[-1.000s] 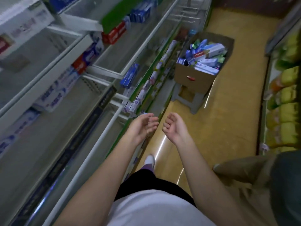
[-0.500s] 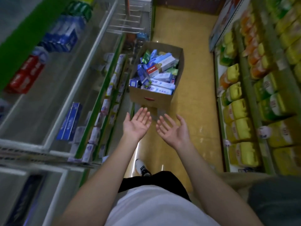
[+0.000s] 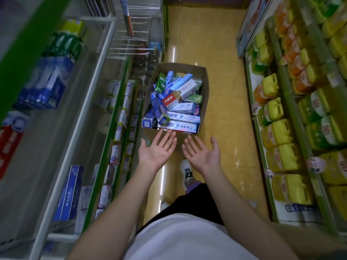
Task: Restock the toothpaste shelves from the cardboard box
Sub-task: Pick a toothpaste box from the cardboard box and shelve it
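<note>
Both hands empty, palms up, fingers spread: left hand (image 3: pixel 156 150), right hand (image 3: pixel 201 153). Cardboard box (image 3: pixel 205 94) lies at 12 o'clock, left fingertips nearest its near wall. Front toothpaste carton (image 3: pixel 179 125) lies crosswise, 9-to-3.

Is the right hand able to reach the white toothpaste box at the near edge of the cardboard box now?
Probably yes. The right hand is open, holds nothing, and nothing lies between it and the white toothpaste box atop the cardboard box.

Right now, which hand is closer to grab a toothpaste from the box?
Left hand, probably: its fingers nearly reach the cardboard box by the toothpaste. The right hand sits slightly back.
</note>
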Tool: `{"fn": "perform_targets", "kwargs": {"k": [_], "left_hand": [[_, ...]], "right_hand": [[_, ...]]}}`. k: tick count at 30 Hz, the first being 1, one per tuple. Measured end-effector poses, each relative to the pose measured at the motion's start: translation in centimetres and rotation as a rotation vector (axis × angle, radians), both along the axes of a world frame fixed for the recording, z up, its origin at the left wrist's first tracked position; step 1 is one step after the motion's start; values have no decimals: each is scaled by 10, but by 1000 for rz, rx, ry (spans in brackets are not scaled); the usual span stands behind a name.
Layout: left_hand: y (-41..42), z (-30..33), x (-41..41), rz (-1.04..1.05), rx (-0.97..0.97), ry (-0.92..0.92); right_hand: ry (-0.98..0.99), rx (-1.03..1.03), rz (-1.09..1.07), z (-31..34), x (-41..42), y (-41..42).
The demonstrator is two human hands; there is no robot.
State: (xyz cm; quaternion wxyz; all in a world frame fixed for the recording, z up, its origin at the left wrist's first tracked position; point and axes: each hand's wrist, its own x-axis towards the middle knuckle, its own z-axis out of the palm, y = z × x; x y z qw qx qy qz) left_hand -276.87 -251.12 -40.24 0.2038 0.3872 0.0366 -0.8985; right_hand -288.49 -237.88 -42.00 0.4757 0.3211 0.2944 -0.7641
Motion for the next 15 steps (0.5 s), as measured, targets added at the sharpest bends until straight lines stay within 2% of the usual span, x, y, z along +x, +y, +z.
{"fn": "perform_targets", "kwargs": {"k": [5, 9, 15], "left_hand": [[-52, -15, -39, 6, -18, -66], [-89, -21, -69, -76, -100, -211], [-131, -44, -111, -118, -190, -398]], "right_hand": [[21, 122, 101, -14, -56, -68], [63, 174, 169, -19, -99, -123], [143, 220, 397, -21, -144, -176]]}}
